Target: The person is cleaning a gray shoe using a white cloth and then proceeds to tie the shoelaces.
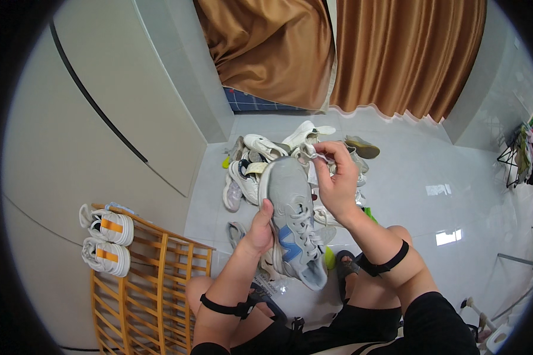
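Observation:
A grey sneaker (287, 204) with a blue side patch and white laces is held up in front of me, toe pointing away and heel toward me. My left hand (260, 229) grips it by the sole edge, thumb on its left side. Just past the toe, on the right, my right hand (337, 177) pinches a small crumpled white piece (307, 152) between thumb and fingers. Whether that piece is cloth or tissue I cannot tell. Behind the held sneaker lies a loose heap of shoes, mostly white sneakers (265, 146), partly hidden by it.
On the left stands a slatted wooden rack (163, 266) with a pair of white sneakers with orange bands (114, 229) on top. A brown-soled shoe (363, 147) lies at the heap's right edge. Brown curtains (403, 59) hang beyond; clothes (524, 154) hang at far right. Glossy tiles (414, 160) cover the floor.

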`<state>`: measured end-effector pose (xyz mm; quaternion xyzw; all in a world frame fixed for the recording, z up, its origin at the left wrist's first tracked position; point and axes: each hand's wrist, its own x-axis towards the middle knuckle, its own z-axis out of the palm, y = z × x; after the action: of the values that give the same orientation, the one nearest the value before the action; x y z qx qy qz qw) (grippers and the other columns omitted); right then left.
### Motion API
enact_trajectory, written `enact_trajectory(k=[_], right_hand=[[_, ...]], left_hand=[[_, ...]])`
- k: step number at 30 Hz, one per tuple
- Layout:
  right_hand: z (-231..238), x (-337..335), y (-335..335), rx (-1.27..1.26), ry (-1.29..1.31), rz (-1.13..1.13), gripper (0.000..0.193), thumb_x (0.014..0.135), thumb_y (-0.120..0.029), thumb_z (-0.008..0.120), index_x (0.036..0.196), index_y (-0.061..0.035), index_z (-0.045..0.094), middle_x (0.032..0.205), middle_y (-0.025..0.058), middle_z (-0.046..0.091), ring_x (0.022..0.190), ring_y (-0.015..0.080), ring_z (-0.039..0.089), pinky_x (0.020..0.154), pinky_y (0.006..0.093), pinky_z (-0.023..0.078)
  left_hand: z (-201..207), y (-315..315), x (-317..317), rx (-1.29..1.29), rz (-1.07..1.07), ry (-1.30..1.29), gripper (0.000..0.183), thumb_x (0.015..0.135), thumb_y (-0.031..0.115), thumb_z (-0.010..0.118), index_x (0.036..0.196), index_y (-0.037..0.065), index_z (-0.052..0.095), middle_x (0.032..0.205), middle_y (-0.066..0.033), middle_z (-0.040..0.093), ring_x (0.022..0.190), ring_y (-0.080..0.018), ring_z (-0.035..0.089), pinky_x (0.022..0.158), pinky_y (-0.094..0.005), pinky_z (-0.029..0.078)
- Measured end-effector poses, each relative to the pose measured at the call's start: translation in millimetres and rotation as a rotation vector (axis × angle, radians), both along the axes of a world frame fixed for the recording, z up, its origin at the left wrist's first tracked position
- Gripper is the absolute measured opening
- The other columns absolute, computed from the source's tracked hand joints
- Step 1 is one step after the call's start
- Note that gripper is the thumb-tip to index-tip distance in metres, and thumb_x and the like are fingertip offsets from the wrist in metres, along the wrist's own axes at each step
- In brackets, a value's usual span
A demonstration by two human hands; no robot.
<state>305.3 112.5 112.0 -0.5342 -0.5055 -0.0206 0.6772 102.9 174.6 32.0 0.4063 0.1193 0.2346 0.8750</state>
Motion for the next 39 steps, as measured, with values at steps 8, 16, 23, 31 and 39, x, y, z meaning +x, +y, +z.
enact_trajectory(k=[8, 16, 23, 31, 39], right_hand=[[4, -18, -9, 0.037, -0.176, 0.05, 0.029, 0.087, 0.013, 0.067, 0.111, -0.0003, 0.074, 0.104, 0.0124, 0.068, 0.091, 0.0242, 0.068, 0.079, 0.0312, 0.055], [10, -14, -4, 0.149, -0.433, 0.036, 0.031, 0.082, 0.015, 0.07, 0.104, -0.0053, 0.077, 0.102, 0.0121, 0.07, 0.088, 0.0283, 0.07, 0.077, 0.0334, 0.056], [18, -10, -6, 0.022, -0.273, 0.143, 0.02, 0.091, 0.006, 0.071, 0.109, -0.0031, 0.072, 0.119, 0.015, 0.065, 0.096, 0.0295, 0.068, 0.082, 0.0339, 0.056], [9, -13, -12, -0.024, -0.317, 0.073, 0.022, 0.085, 0.005, 0.079, 0.104, -0.0032, 0.074, 0.112, 0.0107, 0.072, 0.101, 0.0305, 0.072, 0.09, 0.0372, 0.058], [11, 3, -3, 0.029, -0.22, -0.014, 0.027, 0.085, 0.01, 0.076, 0.106, -0.0065, 0.078, 0.112, 0.012, 0.073, 0.096, 0.0269, 0.073, 0.078, 0.0342, 0.059]], left_hand=[[15, -14, 18, 0.157, 0.246, 0.047, 0.087, 0.11, 0.067, 0.037, 0.16, -0.003, 0.038, 0.155, -0.0138, 0.053, 0.14, -0.0246, 0.055, 0.119, -0.0389, 0.043], [17, -5, 8, 0.182, 0.174, 0.074, 0.085, 0.112, 0.064, 0.033, 0.16, -0.005, 0.036, 0.157, -0.016, 0.051, 0.142, -0.0263, 0.053, 0.12, -0.0391, 0.042], [11, 0, -1, 0.207, 0.157, 0.26, 0.088, 0.111, 0.065, 0.04, 0.162, -0.007, 0.033, 0.159, -0.0169, 0.048, 0.145, -0.0257, 0.047, 0.122, -0.0371, 0.036], [18, -5, 7, 0.333, 0.231, 0.325, 0.085, 0.111, 0.063, 0.043, 0.161, -0.006, 0.036, 0.157, -0.017, 0.05, 0.141, -0.0249, 0.05, 0.121, -0.0374, 0.038], [15, 3, 6, 0.293, 0.182, 0.278, 0.088, 0.11, 0.065, 0.043, 0.16, -0.007, 0.037, 0.156, -0.0168, 0.05, 0.142, -0.0242, 0.049, 0.122, -0.0379, 0.037]])
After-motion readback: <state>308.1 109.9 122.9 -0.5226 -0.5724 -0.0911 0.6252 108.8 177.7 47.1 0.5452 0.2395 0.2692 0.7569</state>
